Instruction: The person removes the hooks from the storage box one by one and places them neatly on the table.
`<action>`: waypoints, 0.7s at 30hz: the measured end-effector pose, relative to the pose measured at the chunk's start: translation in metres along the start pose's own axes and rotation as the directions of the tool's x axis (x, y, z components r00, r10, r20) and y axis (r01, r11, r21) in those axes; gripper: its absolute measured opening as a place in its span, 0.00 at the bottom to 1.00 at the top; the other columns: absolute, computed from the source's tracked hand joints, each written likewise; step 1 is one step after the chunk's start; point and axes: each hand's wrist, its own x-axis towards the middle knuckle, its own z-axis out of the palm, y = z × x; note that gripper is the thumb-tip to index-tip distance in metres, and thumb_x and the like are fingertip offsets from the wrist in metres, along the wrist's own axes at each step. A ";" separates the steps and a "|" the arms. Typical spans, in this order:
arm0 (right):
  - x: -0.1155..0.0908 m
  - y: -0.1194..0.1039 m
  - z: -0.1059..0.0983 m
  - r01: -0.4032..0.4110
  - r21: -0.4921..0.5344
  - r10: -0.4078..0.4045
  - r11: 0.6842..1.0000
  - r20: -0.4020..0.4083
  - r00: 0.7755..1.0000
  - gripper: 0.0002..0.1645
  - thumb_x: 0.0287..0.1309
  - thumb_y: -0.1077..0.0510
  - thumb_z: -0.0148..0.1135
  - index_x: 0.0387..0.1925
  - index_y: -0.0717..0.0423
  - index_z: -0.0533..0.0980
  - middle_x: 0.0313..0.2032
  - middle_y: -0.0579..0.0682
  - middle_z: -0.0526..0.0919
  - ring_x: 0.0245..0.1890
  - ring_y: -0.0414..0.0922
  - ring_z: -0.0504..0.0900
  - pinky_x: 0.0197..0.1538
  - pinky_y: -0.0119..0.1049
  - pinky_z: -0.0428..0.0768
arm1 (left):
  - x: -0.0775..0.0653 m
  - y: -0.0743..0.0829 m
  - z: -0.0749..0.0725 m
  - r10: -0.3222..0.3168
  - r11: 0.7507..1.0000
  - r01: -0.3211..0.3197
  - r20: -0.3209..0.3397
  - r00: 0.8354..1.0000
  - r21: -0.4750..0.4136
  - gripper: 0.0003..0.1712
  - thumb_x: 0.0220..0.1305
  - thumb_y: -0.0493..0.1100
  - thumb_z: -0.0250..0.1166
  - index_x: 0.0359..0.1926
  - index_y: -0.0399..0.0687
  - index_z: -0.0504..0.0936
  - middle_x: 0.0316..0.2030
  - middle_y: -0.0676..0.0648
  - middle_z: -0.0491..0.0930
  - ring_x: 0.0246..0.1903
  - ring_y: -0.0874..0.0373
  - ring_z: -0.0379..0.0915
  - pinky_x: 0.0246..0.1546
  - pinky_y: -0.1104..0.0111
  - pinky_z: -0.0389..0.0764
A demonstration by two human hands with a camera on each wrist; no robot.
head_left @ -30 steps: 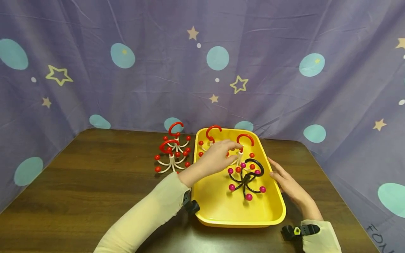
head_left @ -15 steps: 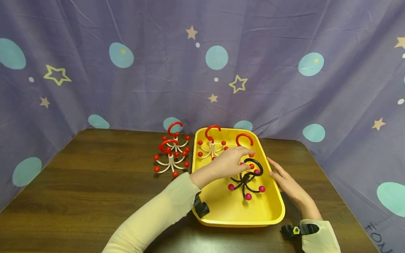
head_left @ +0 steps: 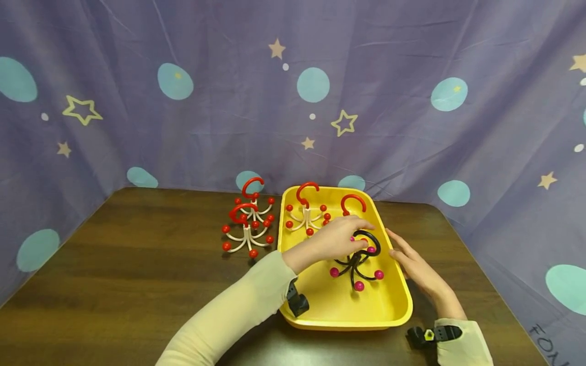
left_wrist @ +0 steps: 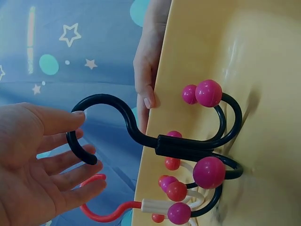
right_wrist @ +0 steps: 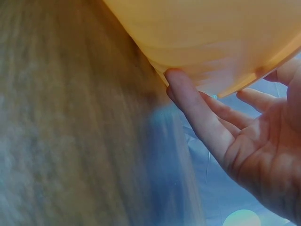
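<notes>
The left hand (head_left: 336,239) is reaching into the yellow tray (head_left: 341,310) from the left, with its fingers (left_wrist: 56,121) spread and nearly straight. In the left wrist view, the fingertips are lying at the loop of the black hook hanger (left_wrist: 188,146); one fingertip is touching the loop's upper edge, and nothing is being clamped. The black hook hanger (head_left: 357,259) is sitting in the middle of the tray, resting on its curved arms, which are ending in magenta balls (left_wrist: 209,172).

The right hand (head_left: 414,264) is lying flat on the worktop (head_left: 128,284), fingers extended and relaxed, against the outside of the tray's right wall. In the right wrist view, one finger (right_wrist: 188,101) is pressing against the underside of the tray rim (right_wrist: 197,61).

Two white hangers with red hooks (head_left: 308,216) are standing at the far end of the tray; the nearer-right one (head_left: 352,203) is partly hidden behind the left hand. Two more white hangers with red hooks (head_left: 247,229) are standing on the worktop just beside the tray's far left corner. A purple cloth with stars and teal dots (head_left: 293,91) is hanging behind the worktop.
</notes>
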 end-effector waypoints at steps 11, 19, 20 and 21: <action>0.001 0.001 0.001 -0.020 0.010 0.020 1.000 0.000 1.000 0.35 0.69 0.51 0.40 0.71 0.48 0.40 0.49 0.71 0.67 0.36 0.45 0.81 0.35 0.44 0.81 | -0.002 0.001 0.002 0.009 0.999 -0.011 -0.045 0.999 -0.030 0.13 0.60 0.43 0.60 0.46 0.50 0.80 0.43 0.53 0.79 0.43 0.64 0.71 0.46 0.76 0.70; 0.000 0.002 0.001 -0.014 0.000 0.014 1.000 -0.002 1.000 0.34 0.69 0.52 0.40 0.70 0.48 0.40 0.46 0.69 0.69 0.33 0.44 0.81 0.34 0.44 0.81 | -0.003 0.002 0.002 0.004 0.999 -0.008 -0.083 0.997 -0.054 0.09 0.60 0.43 0.60 0.42 0.51 0.81 0.39 0.55 0.80 0.38 0.64 0.72 0.40 0.78 0.70; 0.000 0.002 0.001 -0.013 0.001 0.013 1.000 -0.002 1.000 0.34 0.69 0.52 0.40 0.70 0.48 0.40 0.46 0.69 0.69 0.33 0.44 0.81 0.33 0.44 0.81 | -0.003 0.002 0.002 0.004 0.998 -0.009 -0.084 0.996 -0.059 0.09 0.61 0.42 0.60 0.42 0.51 0.81 0.39 0.55 0.80 0.38 0.64 0.72 0.39 0.78 0.70; 0.000 0.002 0.001 -0.013 0.001 0.013 1.000 0.000 1.000 0.34 0.69 0.52 0.40 0.70 0.49 0.40 0.46 0.69 0.69 0.33 0.44 0.81 0.34 0.44 0.81 | -0.003 0.002 0.002 0.006 0.998 -0.011 -0.088 0.996 -0.061 0.09 0.61 0.42 0.60 0.42 0.51 0.81 0.38 0.55 0.80 0.37 0.64 0.72 0.38 0.78 0.70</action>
